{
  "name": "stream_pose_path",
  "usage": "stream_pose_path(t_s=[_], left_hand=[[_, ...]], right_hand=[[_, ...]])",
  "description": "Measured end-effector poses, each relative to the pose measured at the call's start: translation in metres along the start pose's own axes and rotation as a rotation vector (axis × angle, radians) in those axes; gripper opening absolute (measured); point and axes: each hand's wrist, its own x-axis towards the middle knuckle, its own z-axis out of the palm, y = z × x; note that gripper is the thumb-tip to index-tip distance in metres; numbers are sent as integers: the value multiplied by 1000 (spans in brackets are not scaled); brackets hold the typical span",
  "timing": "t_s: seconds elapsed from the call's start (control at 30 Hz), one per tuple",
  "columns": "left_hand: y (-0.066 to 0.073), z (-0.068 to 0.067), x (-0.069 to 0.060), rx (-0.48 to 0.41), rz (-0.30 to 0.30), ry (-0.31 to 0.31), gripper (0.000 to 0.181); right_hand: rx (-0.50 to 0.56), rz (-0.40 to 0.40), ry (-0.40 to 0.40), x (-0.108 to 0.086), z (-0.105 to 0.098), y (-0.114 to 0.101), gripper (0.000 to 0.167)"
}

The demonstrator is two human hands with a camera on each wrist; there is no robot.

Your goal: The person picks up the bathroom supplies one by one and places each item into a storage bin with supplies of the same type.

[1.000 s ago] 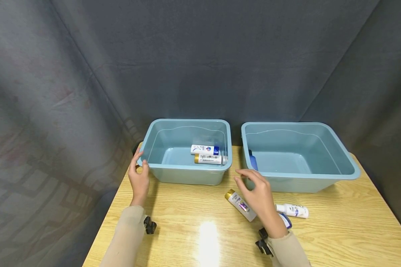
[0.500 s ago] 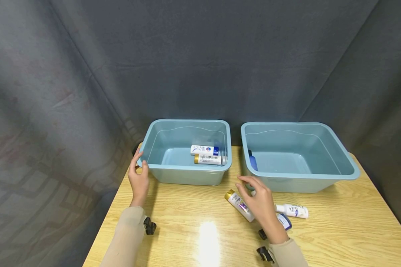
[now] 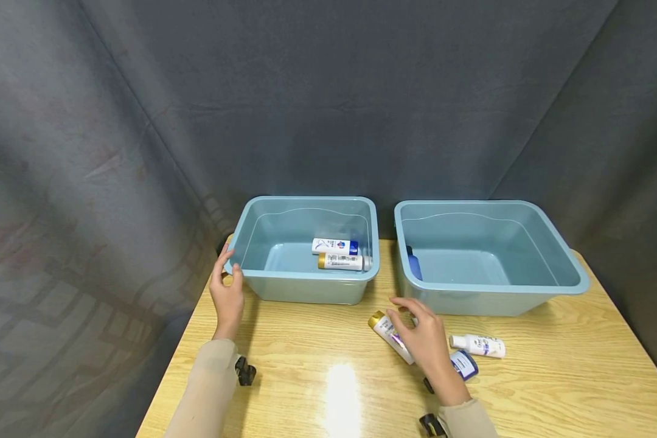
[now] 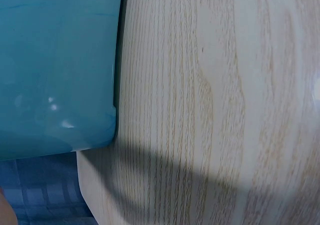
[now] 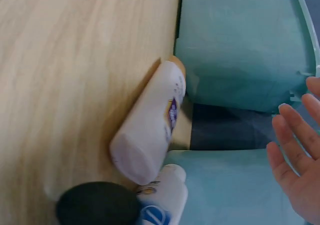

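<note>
My left hand (image 3: 228, 298) holds the front left corner of the left blue bin (image 3: 306, 286), thumb by the front rim and fingers at its side. My right hand (image 3: 424, 334) hovers over the table with fingers loosely bent, holding nothing. Below it lies a white bottle with a gold cap (image 3: 389, 334), partly hidden by the hand. In the right wrist view this gold-capped bottle (image 5: 152, 122) lies tilted, beside a white bottle with a blue label (image 5: 170, 192) and a blurred black cap (image 5: 98, 205). The fingers (image 5: 295, 130) are apart from them.
Right of the hand lie a white bottle (image 3: 484, 346) and a dark blue bottle (image 3: 463, 365), partly covered by the wrist. Inside the left bin are a white blue-capped bottle (image 3: 334, 246) and a gold-capped bottle (image 3: 342, 261). The right bin (image 3: 487, 289) holds a blue bottle (image 3: 414, 266).
My right hand has come down and slightly nearer, from beside the right bin's front edge to over the gold-capped bottle. The left hand stays at the left bin.
</note>
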Motion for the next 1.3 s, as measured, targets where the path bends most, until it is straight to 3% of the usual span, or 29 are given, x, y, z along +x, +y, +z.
stream_pose_path(t_s=[0.4,0.87,1.3], left_hand=[[1,0,0,5,-1,7,35],[0,0,0,4,-5,3,35],[4,1,0,8,1,8,35]], right_hand=[[-17,157,-92,-12,7,9,31],[-45,246,-142,-21,13,15,30],[-82,265,-156,-27,19,23,38]])
